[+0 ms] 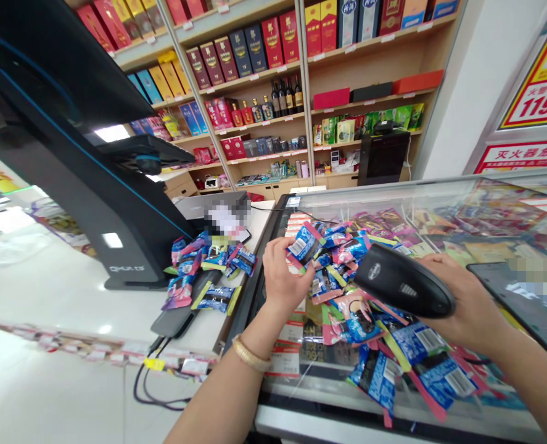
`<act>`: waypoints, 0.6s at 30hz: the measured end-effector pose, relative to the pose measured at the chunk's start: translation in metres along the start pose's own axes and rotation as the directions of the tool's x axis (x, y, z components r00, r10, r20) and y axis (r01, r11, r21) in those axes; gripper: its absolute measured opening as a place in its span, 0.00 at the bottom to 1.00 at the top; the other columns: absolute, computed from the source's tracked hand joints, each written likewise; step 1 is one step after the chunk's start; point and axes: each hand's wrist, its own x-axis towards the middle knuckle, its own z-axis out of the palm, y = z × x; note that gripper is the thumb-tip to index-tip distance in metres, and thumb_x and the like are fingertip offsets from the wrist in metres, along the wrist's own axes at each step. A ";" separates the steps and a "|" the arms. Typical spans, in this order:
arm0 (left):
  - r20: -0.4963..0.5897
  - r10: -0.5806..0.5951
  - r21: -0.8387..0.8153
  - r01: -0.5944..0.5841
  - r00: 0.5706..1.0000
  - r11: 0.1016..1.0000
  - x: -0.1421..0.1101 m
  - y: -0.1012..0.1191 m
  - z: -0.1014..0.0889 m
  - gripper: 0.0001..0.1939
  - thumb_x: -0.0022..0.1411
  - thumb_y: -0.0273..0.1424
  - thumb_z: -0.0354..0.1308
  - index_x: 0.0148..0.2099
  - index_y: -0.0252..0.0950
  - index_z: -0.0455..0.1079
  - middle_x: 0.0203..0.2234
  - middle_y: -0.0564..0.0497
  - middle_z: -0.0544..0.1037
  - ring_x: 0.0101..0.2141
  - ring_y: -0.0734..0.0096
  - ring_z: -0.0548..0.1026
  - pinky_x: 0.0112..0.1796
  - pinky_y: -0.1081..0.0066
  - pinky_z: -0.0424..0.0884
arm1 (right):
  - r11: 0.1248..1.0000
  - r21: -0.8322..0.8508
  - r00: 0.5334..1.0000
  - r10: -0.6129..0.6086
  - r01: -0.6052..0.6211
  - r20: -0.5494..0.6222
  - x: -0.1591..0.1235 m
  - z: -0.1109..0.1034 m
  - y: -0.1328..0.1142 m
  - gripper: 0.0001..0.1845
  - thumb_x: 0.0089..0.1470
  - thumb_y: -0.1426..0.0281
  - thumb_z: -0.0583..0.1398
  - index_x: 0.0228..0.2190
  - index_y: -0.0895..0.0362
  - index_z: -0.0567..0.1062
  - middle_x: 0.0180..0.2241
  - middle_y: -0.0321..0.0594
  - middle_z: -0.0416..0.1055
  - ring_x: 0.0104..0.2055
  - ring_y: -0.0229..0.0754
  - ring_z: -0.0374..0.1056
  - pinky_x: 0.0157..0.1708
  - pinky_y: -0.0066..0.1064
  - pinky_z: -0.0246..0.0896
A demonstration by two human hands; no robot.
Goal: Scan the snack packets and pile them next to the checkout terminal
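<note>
Head view: a blue-and-pink snack packet [304, 244] is pinched between the thumb and fingers of the left hand [285, 274], its barcode turned upward. A gold-coloured bracelet [251, 356] is worn on the left wrist. By the right hand [458, 296] a black handheld barcode scanner [405, 280] is gripped, its head directed toward ten o'clock, near the held packet but apart from it; the fingers beneath are hidden. Under the scanner, a loose pile of similar packets [354, 320] is spread over the glass-topped counter [444, 206], from three to five o'clock of the left hand. At nine o'clock of that hand, a smaller heap of packets [183, 277] is gathered on a white counter [83, 302], partly across a flat grey device [169, 324], at the foot of a black checkout terminal [129, 234]. At three o'clock of the right hand, a dark-screened device [516, 296] is laid. Toward twelve o'clock, shelves are stocked with boxes [272, 40] and dark bottles [290, 98]. At two o'clock, a sign [534, 105] marked 119 is displayed.
</note>
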 end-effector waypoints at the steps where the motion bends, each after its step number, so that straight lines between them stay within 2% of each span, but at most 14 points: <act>1: -0.024 -0.041 0.042 0.042 0.999 0.998 0.004 -0.005 -0.003 0.22 0.54 0.29 0.65 0.49 0.39 0.64 0.42 0.45 0.73 0.46 0.55 0.74 0.47 0.58 0.71 | 1.000 -0.001 1.000 0.006 -0.006 -0.007 -0.002 0.000 0.002 0.16 0.62 0.57 0.58 0.47 0.49 0.75 0.32 0.42 0.77 0.31 0.49 0.72 0.35 0.42 0.66; 3: -0.093 -0.164 0.143 0.176 0.982 0.974 0.017 -0.019 -0.012 0.22 0.52 0.30 0.65 0.50 0.38 0.65 0.44 0.44 0.72 0.49 0.52 0.73 0.51 0.55 0.69 | 1.000 -0.005 1.000 0.019 -0.020 -0.023 -0.005 0.000 0.006 0.16 0.63 0.56 0.57 0.47 0.48 0.76 0.31 0.42 0.76 0.31 0.50 0.71 0.34 0.43 0.67; 4: -0.142 -0.244 0.196 0.269 0.959 0.943 0.024 -0.026 -0.018 0.23 0.52 0.31 0.66 0.50 0.38 0.65 0.45 0.42 0.72 0.50 0.50 0.72 0.52 0.53 0.68 | 1.000 -0.011 0.999 0.025 -0.025 -0.027 -0.007 0.000 0.008 0.15 0.63 0.56 0.57 0.46 0.47 0.76 0.31 0.43 0.76 0.32 0.51 0.71 0.33 0.43 0.67; 5: -0.199 -0.327 0.244 0.370 0.924 0.896 0.032 -0.034 -0.025 0.23 0.52 0.31 0.65 0.50 0.38 0.66 0.46 0.41 0.71 0.52 0.48 0.71 0.54 0.52 0.67 | 0.999 -0.017 0.999 0.028 -0.029 -0.035 -0.009 0.000 0.010 0.14 0.63 0.55 0.57 0.44 0.47 0.76 0.31 0.43 0.75 0.32 0.51 0.71 0.32 0.43 0.67; 8: -0.365 -0.521 0.345 0.632 0.772 0.694 0.053 -0.058 -0.049 0.23 0.54 0.32 0.65 0.52 0.36 0.66 0.50 0.38 0.70 0.56 0.44 0.68 0.57 0.50 0.63 | 0.999 -0.021 0.998 0.037 -0.038 -0.050 -0.012 0.002 0.015 0.15 0.61 0.52 0.57 0.41 0.46 0.76 0.30 0.43 0.75 0.32 0.52 0.71 0.29 0.42 0.67; 9: -0.397 -0.559 0.368 0.685 0.728 0.630 0.059 -0.065 -0.056 0.24 0.54 0.32 0.64 0.53 0.36 0.66 0.51 0.37 0.69 0.57 0.44 0.67 0.58 0.50 0.63 | 0.999 -0.021 0.997 0.042 -0.043 -0.058 -0.012 0.002 0.017 0.15 0.61 0.51 0.58 0.40 0.46 0.76 0.30 0.43 0.75 0.32 0.53 0.71 0.29 0.43 0.67; 11: -0.417 -0.614 0.413 0.741 0.671 0.529 0.066 -0.077 -0.067 0.25 0.55 0.32 0.65 0.54 0.36 0.66 0.53 0.36 0.68 0.58 0.43 0.67 0.59 0.50 0.61 | 0.999 -0.027 0.996 0.044 -0.046 -0.073 -0.011 0.003 0.018 0.15 0.60 0.51 0.58 0.39 0.46 0.75 0.30 0.43 0.75 0.32 0.53 0.71 0.29 0.43 0.68; 13: -0.397 -0.655 0.463 0.756 0.643 0.462 0.069 -0.088 -0.072 0.26 0.54 0.32 0.66 0.55 0.36 0.67 0.55 0.36 0.68 0.59 0.43 0.67 0.60 0.50 0.60 | 0.998 -0.039 0.996 0.037 -0.040 -0.080 -0.010 0.004 0.019 0.14 0.59 0.51 0.59 0.38 0.47 0.75 0.30 0.43 0.75 0.32 0.53 0.72 0.30 0.43 0.68; 15: -0.367 -0.680 0.508 0.749 0.635 0.426 0.069 -0.096 -0.073 0.26 0.54 0.32 0.66 0.55 0.36 0.67 0.56 0.36 0.67 0.59 0.42 0.67 0.60 0.49 0.60 | 0.998 -0.050 0.996 0.031 -0.035 -0.082 -0.010 0.005 0.020 0.13 0.59 0.52 0.60 0.37 0.47 0.74 0.30 0.42 0.76 0.32 0.53 0.72 0.30 0.43 0.68; 18: -0.329 -0.664 0.545 0.709 0.672 0.448 0.067 -0.102 -0.070 0.29 0.56 0.34 0.66 0.59 0.36 0.65 0.58 0.34 0.66 0.61 0.41 0.65 0.61 0.46 0.58 | 0.997 -0.061 0.994 0.040 -0.046 -0.102 -0.010 0.005 0.022 0.11 0.58 0.56 0.61 0.38 0.48 0.75 0.29 0.42 0.76 0.31 0.52 0.72 0.30 0.42 0.69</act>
